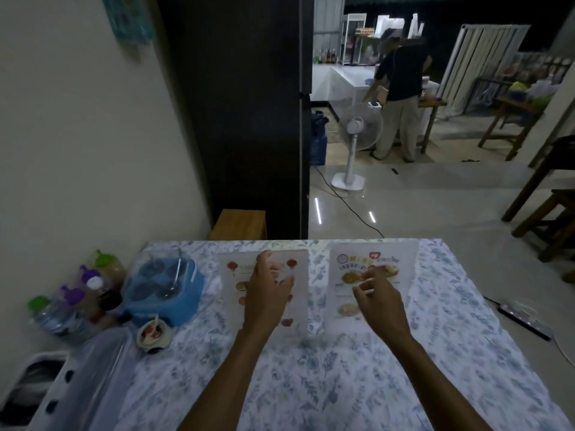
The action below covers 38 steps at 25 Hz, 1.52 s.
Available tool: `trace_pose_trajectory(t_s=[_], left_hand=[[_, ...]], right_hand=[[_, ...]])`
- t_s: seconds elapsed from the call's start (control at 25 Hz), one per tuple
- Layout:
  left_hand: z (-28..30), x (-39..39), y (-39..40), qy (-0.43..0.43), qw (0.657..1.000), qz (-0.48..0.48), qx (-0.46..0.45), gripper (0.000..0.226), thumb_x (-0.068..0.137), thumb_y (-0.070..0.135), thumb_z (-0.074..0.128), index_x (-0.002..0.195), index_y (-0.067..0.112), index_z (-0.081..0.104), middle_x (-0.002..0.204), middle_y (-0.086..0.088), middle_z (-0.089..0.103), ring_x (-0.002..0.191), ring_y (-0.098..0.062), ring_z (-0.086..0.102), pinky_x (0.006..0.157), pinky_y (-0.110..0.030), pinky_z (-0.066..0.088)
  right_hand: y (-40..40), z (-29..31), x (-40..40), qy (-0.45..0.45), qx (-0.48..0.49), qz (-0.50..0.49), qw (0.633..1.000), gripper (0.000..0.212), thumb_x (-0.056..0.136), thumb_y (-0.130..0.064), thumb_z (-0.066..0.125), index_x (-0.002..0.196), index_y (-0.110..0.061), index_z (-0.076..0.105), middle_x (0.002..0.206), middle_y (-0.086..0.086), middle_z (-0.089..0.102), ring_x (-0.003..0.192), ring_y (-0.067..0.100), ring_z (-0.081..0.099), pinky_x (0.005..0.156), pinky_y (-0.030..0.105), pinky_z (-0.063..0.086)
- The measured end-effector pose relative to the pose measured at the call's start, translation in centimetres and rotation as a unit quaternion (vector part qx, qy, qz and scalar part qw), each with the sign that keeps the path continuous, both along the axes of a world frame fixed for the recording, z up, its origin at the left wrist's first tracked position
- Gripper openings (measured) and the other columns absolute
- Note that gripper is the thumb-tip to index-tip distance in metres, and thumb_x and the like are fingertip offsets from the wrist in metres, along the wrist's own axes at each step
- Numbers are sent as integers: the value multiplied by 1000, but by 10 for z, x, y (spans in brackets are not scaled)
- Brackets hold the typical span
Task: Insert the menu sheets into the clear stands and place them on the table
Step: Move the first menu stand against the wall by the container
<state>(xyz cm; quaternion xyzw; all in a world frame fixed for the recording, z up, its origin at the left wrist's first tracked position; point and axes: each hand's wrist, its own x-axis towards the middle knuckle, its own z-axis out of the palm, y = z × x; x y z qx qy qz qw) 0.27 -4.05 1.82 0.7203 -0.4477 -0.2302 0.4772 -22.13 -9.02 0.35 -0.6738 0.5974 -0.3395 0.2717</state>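
Two clear stands with menu sheets inside stand upright side by side near the far edge of the table (342, 384), which has a blue floral cloth. The left stand (298, 306) shows red food pictures. The right stand (345, 265) has a colourful heading and pictures of dishes. My left hand (267, 293) hovers in front of the left stand, fingers spread, holding nothing. My right hand (378, 293) is in front of the right stand with fingers loosely curled and apart; I cannot tell whether they touch the stand.
At the table's left stand a blue lidded container (161, 290), several bottles (77, 300), a small bowl (154, 334) and a white tray (37, 390). A wooden stool (239, 223) sits beyond the table. A fan (357, 132) and a person (401, 98) are farther back.
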Motion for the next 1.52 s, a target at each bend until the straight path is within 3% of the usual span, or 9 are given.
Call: trace_pose_trajectory(t_s=[0.08, 0.32, 0.48, 0.6, 0.72, 0.88, 1.04, 1.36, 1.52], left_hand=[[-4, 32, 16, -10, 999, 43, 11, 57, 91, 28, 70, 140, 25, 42, 119, 2, 63, 101, -13, 61, 72, -17, 47], [-32, 93, 46, -3, 993, 103, 60, 59, 88, 37, 73, 137, 25, 42, 119, -1, 62, 104, -21, 65, 86, -45, 57], [-53, 99, 43, -10, 987, 137, 88, 62, 87, 29, 75, 140, 19, 43, 134, -7, 55, 118, -23, 58, 91, -36, 50], [-65, 97, 35, -13, 985, 132, 106, 65, 87, 31, 76, 142, 17, 44, 139, -7, 52, 125, -24, 54, 97, -40, 49], [-77, 98, 25, -2, 987, 113, 113, 54, 86, 34, 76, 132, 23, 50, 128, 0, 62, 115, -19, 61, 90, -37, 53], [-78, 100, 20, -16, 987, 119, 107, 28, 90, 31, 72, 112, 23, 56, 112, 3, 71, 97, -15, 68, 80, -38, 58], [-75, 119, 10, -37, 990, 98, 90, 20, 90, 26, 74, 101, 21, 59, 99, 4, 72, 88, -14, 70, 73, -36, 59], [-56, 187, -46, -36, 997, 32, 56, 19, 89, 37, 71, 101, 30, 58, 100, 8, 74, 89, -12, 71, 75, -41, 60], [-38, 238, -90, -66, 997, -5, 37, 23, 91, 32, 72, 110, 22, 62, 109, 2, 75, 94, -18, 73, 73, -34, 61]], right_hand=[[8, -10, 30, 15, 16, 25, 999, 25, 92, -25, 67, 113, -18, 54, 99, 3, 70, 78, 13, 67, 66, 36, 59], [7, -40, 78, 51, 69, 87, 992, 32, 94, -29, 64, 120, -16, 51, 106, 7, 70, 82, 18, 67, 65, 36, 57], [-5, -56, 95, 58, 111, 113, 986, 43, 94, -26, 65, 132, -11, 49, 115, 10, 68, 81, 17, 65, 64, 29, 51], [-14, -66, 102, 55, 107, 117, 986, 45, 94, -24, 64, 135, -12, 50, 117, 11, 68, 80, 15, 64, 64, 25, 51], [-19, -74, 102, 58, 98, 110, 987, 35, 96, -24, 61, 128, -15, 55, 112, 11, 68, 76, 14, 62, 62, 23, 46], [-21, -76, 102, 65, 74, 99, 990, 6, 98, -22, 58, 101, -17, 56, 101, 6, 70, 80, 20, 68, 55, 14, 39], [-21, -70, 109, 55, 50, 90, 993, 19, 98, -18, 57, 82, -20, 48, 84, -4, 64, 76, 18, 68, 52, 15, 39], [-55, -49, 164, 55, -4, 28, 998, 11, 97, -18, 59, 87, -14, 57, 93, 0, 72, 74, 10, 63, 57, 9, 43], [-81, -29, 211, 66, -20, -13, 998, 6, 97, -19, 60, 92, -17, 59, 99, 2, 74, 75, 10, 62, 59, 9, 42]])
